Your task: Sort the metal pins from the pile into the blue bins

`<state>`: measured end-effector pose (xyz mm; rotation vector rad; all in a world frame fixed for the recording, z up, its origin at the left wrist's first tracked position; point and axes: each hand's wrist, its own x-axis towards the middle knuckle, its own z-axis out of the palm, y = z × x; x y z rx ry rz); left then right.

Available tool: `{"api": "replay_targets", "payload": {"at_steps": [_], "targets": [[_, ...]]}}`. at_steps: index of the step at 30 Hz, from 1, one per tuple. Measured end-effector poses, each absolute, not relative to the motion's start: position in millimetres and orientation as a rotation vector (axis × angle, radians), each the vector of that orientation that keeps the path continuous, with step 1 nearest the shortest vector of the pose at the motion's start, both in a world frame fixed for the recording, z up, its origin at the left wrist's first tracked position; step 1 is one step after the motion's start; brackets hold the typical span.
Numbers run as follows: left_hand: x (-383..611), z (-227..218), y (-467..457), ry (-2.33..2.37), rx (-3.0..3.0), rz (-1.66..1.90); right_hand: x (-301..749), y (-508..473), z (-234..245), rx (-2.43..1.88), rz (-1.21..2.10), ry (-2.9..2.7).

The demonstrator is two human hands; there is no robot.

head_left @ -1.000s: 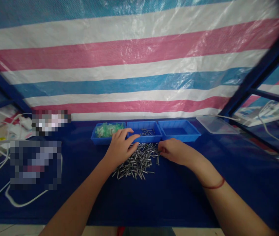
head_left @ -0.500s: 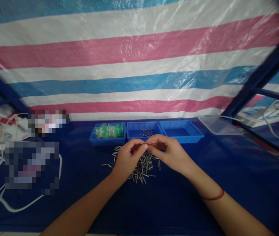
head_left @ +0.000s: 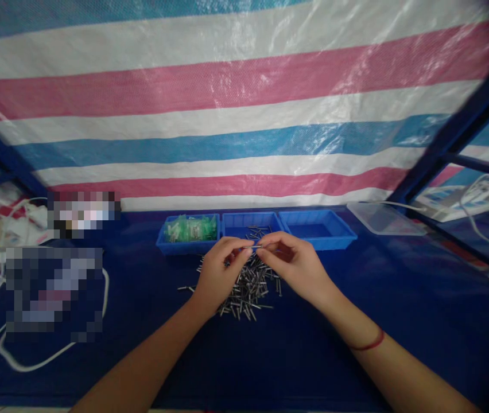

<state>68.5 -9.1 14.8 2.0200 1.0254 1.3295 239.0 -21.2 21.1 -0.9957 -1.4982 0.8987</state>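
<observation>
Pinched between both hands is a thin silvery screw (head_left: 252,247), held level by its two ends. My left hand (head_left: 221,271) closes thumb and forefinger on its left end. On the right end, the thumb and fingertips of my right hand (head_left: 298,265) are pressed together. Below the hands lies a loose pile of similar screws (head_left: 248,292) on the dark blue tabletop (head_left: 236,361), partly covered by my left hand. Fine detail on the held piece is too small to make out.
Behind the hands, three blue trays stand in a row: a left tray (head_left: 188,246) with green-and-clear packets, a middle tray (head_left: 248,218) with several screws, and a right tray (head_left: 317,229). A clear plastic lid (head_left: 384,219) lies at back right. White cables (head_left: 105,292) run along the left.
My hands have drawn slightly apart, and the screw between the fingertips now shows along its length. The pile and trays have not moved.
</observation>
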Motion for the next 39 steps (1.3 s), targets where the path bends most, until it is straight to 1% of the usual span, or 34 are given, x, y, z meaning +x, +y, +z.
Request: {"api": "replay_targets", "payload": {"at_steps": [4,8,13,16,18,20,23,25,30,35,39], "targets": [[69,15,-9,1.017,2.090,1.208,239,-27,23,-1.020,0.782,-1.593],[68,21,-11,1.018,2.242,1.111,241,-21,29,-1.092,0.532,-1.694],[59,23,-7,1.108,2.397,1.034,251,13,35,-1.238,0.135,-1.699],[54,20,-2,1.112,2.482,0.947,259,26,36,-1.304,0.046,-1.805],[52,18,0,1.102,2.522,0.906,264,23,35,-1.304,0.069,-1.854],[52,16,1,1.093,2.548,0.884,272,12,35,-1.298,0.169,-1.966],[52,15,2,1.085,2.560,0.871,283,-4,33,-1.269,0.508,-2.237],[52,15,2,1.081,2.560,0.857,288,-10,29,-1.267,0.661,-2.355],[54,16,1,1.059,2.567,0.829,286,-7,19,-1.301,0.619,-2.487],[56,16,-1,1.028,2.592,0.819,287,-7,23,-1.273,0.648,-2.502],[57,16,-1,1.027,2.601,0.776,296,-7,27,-1.415,0.631,-2.435]]}}
